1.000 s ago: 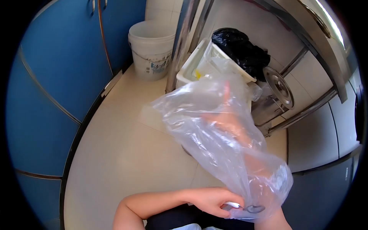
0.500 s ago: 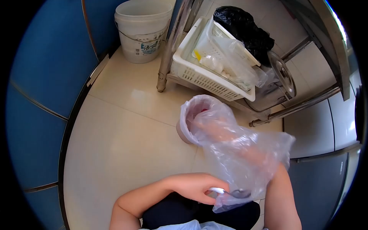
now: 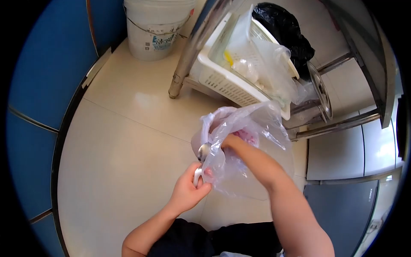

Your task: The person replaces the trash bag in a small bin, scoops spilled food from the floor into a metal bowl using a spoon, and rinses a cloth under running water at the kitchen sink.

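My left hand (image 3: 192,186) is closed on a spoon (image 3: 201,158) with a white handle and a metal bowl, and it also pinches the edge of a clear plastic bag (image 3: 265,128). The spoon's bowl lies against the side of a small lined bin (image 3: 198,141) on the floor. My right hand (image 3: 227,140) reaches down into the bin's opening, inside the bag; its fingers are hidden. Something pink and red shows through the plastic beside my right wrist.
A white bucket (image 3: 156,40) stands at the back left by blue cabinets (image 3: 34,85). A metal rack (image 3: 182,68) holds a white basket (image 3: 233,85) with plastic bags, a black bag (image 3: 287,30) and a lidded metal pot (image 3: 321,92).
The bag has come off my right forearm and now spreads around the bin's opening. My left hand has moved left and forward to the bin with the spoon. The view has shifted downward.
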`<state>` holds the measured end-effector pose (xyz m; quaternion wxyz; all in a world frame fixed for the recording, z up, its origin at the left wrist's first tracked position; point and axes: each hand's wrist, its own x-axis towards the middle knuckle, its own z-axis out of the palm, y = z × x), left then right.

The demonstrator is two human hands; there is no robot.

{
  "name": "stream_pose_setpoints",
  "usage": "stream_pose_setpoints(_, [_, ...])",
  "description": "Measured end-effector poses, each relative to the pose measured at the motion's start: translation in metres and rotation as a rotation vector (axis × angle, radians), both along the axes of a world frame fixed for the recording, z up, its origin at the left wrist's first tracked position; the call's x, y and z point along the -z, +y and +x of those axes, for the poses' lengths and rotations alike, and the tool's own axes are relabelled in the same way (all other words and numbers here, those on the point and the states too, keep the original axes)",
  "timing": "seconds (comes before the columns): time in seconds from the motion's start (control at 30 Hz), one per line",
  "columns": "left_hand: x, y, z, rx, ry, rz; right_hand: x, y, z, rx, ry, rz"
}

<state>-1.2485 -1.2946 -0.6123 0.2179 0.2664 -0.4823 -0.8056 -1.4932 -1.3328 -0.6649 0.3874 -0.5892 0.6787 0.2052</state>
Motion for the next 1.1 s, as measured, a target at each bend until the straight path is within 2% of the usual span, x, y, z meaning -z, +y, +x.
stream_pose_setpoints(0.17, [0.009,0.017,-0.026,-0.137,0.058,-0.001,-0.063,0.029,0.001,-0.114,0.007,-0.154])
stream_pose_setpoints(0.23, [0.012,0.026,-0.021,-0.156,0.059,-0.028,-0.077,0.059,-0.003,-0.001,0.053,-0.141])
stream_pose_setpoints(0.3, [0.016,0.026,-0.014,-0.187,0.066,-0.068,-0.110,0.101,0.000,-0.006,-0.107,-0.265])
stream_pose_setpoints(0.37, [0.022,0.027,-0.005,-0.251,-0.010,-0.108,-0.136,0.151,0.020,0.105,-0.278,-0.452])
stream_pose_setpoints(0.4, [0.021,0.027,-0.002,-0.254,-0.015,-0.115,-0.139,0.166,0.031,0.103,-0.285,-0.457])
stream_pose_setpoints(0.47, [0.016,0.025,0.007,-0.402,0.051,-0.104,-0.138,0.188,0.045,-0.135,-0.081,-0.578])
stream_pose_setpoints(0.5, [0.009,0.021,0.017,-0.340,0.109,0.015,-0.133,0.191,0.047,-0.119,-0.089,-0.587])
stream_pose_setpoints(0.53, [-0.003,0.020,0.018,-0.328,0.098,0.005,-0.126,0.193,0.051,-0.135,-0.037,-0.594])
stream_pose_setpoints(0.6, [-0.036,0.010,0.011,-0.375,0.069,-0.436,-0.111,0.191,0.058,-0.150,0.005,-0.614])
stream_pose_setpoints(0.63, [-0.048,0.012,0.005,-0.367,-0.079,-0.459,-0.105,0.188,0.062,-0.144,-0.002,-0.657])
stream_pose_setpoints(0.67, [-0.045,0.011,-0.008,-0.440,-0.180,-0.606,-0.098,0.187,0.063,-0.137,-0.010,-0.698])
stream_pose_setpoints(0.73, [-0.018,-0.003,-0.024,-0.487,-0.250,-0.599,-0.079,0.192,0.057,-0.156,-0.055,-0.709])
stream_pose_setpoints(0.8, [0.019,-0.019,-0.028,-0.498,-0.297,-0.396,-0.057,0.202,0.046,-0.175,-0.089,-0.721])
stream_pose_setpoints(0.87, [0.061,-0.023,-0.025,-0.549,-0.265,-0.356,-0.042,0.228,0.021,0.278,-0.730,-0.697])
stream_pose_setpoints(0.93, [0.089,-0.020,-0.022,-0.594,-0.237,-0.303,-0.036,0.256,-0.002,0.844,-0.898,-0.601])
stream_pose_setpoints(0.97, [0.099,-0.019,-0.021,-0.547,-0.264,-0.294,-0.037,0.260,-0.012,0.846,-0.895,-0.600])
stream_pose_setpoints(1.03, [0.105,-0.019,-0.024,-0.493,-0.297,-0.277,-0.039,0.259,-0.031,1.367,-1.050,-0.639])
stream_pose_setpoints(1.1, [0.104,-0.029,-0.038,-0.443,-0.255,-0.126,-0.031,0.237,-0.049,1.394,-1.099,-0.701])
